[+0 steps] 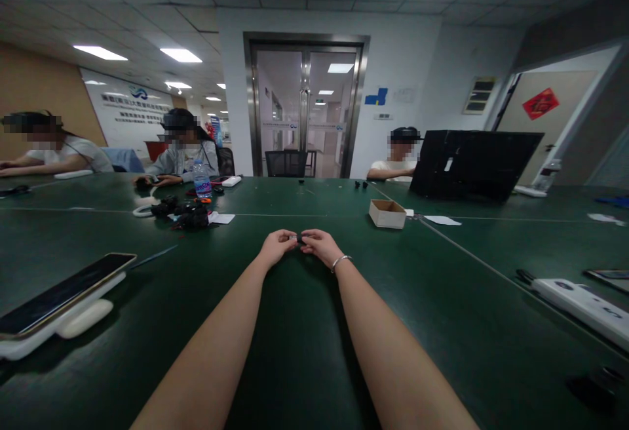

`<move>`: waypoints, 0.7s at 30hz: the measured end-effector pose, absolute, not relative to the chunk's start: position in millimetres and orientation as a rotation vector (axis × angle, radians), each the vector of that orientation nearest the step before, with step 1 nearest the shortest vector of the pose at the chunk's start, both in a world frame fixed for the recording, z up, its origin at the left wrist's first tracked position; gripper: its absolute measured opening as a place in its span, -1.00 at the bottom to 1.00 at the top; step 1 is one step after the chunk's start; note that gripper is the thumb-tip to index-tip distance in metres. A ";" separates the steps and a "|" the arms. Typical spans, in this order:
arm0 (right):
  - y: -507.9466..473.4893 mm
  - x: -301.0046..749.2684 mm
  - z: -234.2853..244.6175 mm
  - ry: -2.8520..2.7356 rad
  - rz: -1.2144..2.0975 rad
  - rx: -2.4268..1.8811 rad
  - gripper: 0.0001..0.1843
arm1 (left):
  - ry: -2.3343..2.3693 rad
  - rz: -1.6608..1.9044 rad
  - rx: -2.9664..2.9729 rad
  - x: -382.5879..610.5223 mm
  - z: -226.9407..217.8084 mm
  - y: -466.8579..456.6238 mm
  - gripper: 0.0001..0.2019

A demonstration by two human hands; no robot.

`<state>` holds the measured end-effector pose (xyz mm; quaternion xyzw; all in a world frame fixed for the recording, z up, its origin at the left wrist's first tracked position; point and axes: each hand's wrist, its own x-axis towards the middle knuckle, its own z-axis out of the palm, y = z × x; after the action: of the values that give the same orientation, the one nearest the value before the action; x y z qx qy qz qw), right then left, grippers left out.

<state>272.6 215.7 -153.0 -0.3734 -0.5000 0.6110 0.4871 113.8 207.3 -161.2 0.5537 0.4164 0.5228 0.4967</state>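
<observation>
Over the middle of the green table, a small dark object sits between the fingertips of both my hands. It is too small to name. My left hand pinches its left side, where a bit of something light or metallic shows at the fingers. From the other side, my right hand grips it between thumb and fingers. A silver bracelet circles my right wrist. The fingertips of the two hands nearly meet.
An open cardboard box stands ahead on the right. Dark tangled items and a water bottle are ahead on the left. A phone lies near left, a white power strip right. Three people sit across, near a black monitor.
</observation>
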 end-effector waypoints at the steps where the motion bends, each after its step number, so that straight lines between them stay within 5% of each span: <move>1: 215.9 273.1 -153.5 -1.219 1.480 -0.905 -0.82 | 1.024 1.268 1.366 113.6 -161.0 207.1 -0.68; 21: 204.5 276.6 -146.1 -1.155 1.509 -0.846 -0.74 | 1.180 1.230 1.503 113.6 -164.1 213.5 -0.70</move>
<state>276.6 204.5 -146.1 -0.3508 -0.4788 0.6257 0.5062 113.6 213.5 -164.1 0.6001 0.4708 0.4910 0.4210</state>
